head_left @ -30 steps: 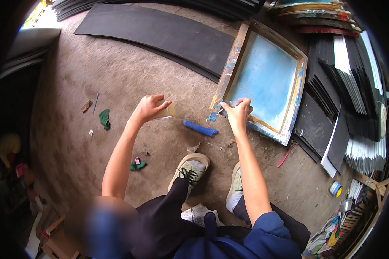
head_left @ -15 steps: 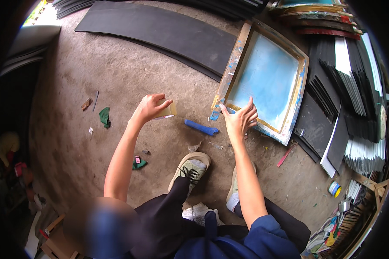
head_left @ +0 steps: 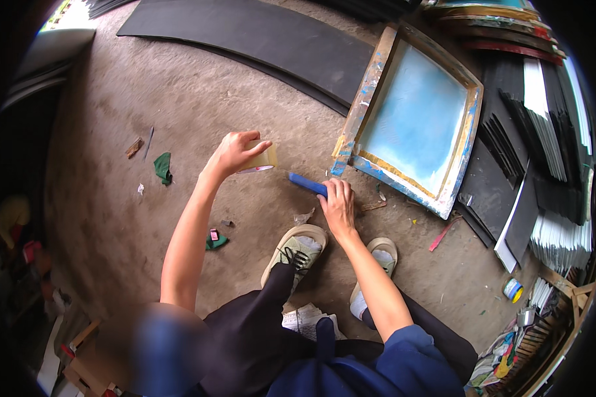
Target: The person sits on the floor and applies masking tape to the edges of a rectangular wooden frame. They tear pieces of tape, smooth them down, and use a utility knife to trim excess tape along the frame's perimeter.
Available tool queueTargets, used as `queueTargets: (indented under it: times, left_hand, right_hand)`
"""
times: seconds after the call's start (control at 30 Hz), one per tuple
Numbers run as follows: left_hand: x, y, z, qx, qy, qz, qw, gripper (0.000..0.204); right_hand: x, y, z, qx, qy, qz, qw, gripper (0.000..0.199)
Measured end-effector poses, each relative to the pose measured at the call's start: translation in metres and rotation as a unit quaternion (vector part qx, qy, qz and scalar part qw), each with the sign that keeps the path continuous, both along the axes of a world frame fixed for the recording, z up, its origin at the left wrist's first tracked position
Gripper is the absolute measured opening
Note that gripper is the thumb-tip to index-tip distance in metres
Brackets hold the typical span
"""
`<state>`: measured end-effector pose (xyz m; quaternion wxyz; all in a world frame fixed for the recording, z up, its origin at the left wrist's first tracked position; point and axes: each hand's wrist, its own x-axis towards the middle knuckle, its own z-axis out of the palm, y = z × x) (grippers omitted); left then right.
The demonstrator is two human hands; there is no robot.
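My left hand (head_left: 239, 153) is closed on a small flat, pale-yellow piece (head_left: 267, 157) with a whitish lower edge, held above the concrete floor. Its exact kind does not show. To the right of it, my right hand (head_left: 339, 206) reaches down with its fingers closed about the near end of a long, narrow blue strip (head_left: 306, 183). The strip slants on the floor, its far end pointing left toward the yellow piece. Beyond my right hand rests a wooden screen-printing frame (head_left: 361, 106) with blue-stained mesh (head_left: 417, 116) and paint-spattered edges.
A long black sheet (head_left: 245, 43) lies across the back. Black and white sheets (head_left: 543, 112) are stacked on the right, below more frames (head_left: 509, 30). Green scraps (head_left: 163, 168) and other bits litter the floor. My shoes (head_left: 298, 255) stand just nearer than the blue strip.
My right hand has come down and left from beside the printing frame and closed on the blue strip's end. My left hand still holds the yellow piece in nearly the same place.
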<state>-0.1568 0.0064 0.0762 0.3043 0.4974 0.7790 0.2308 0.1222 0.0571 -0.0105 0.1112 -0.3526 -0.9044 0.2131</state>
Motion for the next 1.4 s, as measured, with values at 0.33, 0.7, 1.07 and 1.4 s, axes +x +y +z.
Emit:
queueTargets:
  times: [0.33, 0.7, 1.07, 1.4]
  left_hand:
    - [-0.001, 0.000, -0.004, 0.009, 0.007, 0.002, 1.000, 0.045]
    - [-0.001, 0.001, -0.003, -0.021, 0.011, 0.010, 1.000, 0.047]
    - [-0.003, 0.001, -0.005, -0.028, 0.013, 0.006, 1.000, 0.048]
    - [-0.002, 0.000, -0.008, -0.021, 0.018, 0.007, 1.000, 0.049]
  right_hand:
    - [0.008, 0.003, -0.007, -0.014, 0.013, 0.051, 0.999, 0.037]
    - [0.018, 0.019, 0.076, -0.256, 0.147, -0.211, 0.932, 0.024]
    - [-0.022, 0.041, 0.117, -0.217, -0.071, -0.167, 0.959, 0.029]
    - [-0.029, 0.037, 0.102, -0.221, -0.053, -0.188, 0.955, 0.030]
